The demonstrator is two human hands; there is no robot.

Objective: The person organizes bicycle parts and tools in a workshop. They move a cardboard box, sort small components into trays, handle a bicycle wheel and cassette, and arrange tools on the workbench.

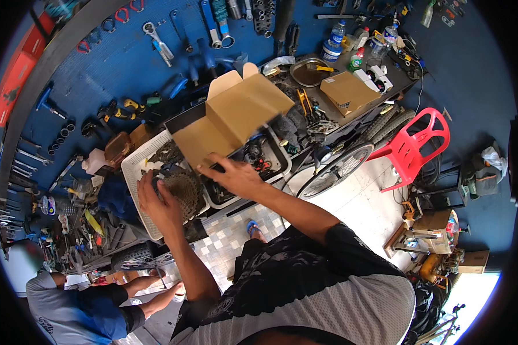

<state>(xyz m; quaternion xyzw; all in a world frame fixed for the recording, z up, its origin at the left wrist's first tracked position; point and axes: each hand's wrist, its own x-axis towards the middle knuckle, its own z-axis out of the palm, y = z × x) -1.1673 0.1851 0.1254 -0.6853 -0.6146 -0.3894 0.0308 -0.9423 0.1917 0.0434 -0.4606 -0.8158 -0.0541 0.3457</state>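
My left hand (pixel 160 206) is over a white plastic basket (pixel 133 167), its fingers stretched out and its thumb apart. Right beside it in the basket is a worn bicycle sprocket cassette (pixel 185 194); whether the fingers touch it I cannot tell. An open brown cardboard box (pixel 213 135) with raised flaps rests across the trays behind my hands. At the box's near edge my right hand (pixel 236 177) has its fingers spread, with nothing seen gripped. Below that hand a white tray (pixel 285 164) holds dark small parts and some red pieces.
The workbench runs along a blue tool wall. A flat cardboard box (pixel 349 95), a round metal pan (pixel 305 73) and water bottles (pixel 334 43) stand at the right. A bicycle wheel (pixel 336 171) and red chair (pixel 417 146) are beyond. Another person (pixel 92 305) is at the lower left.
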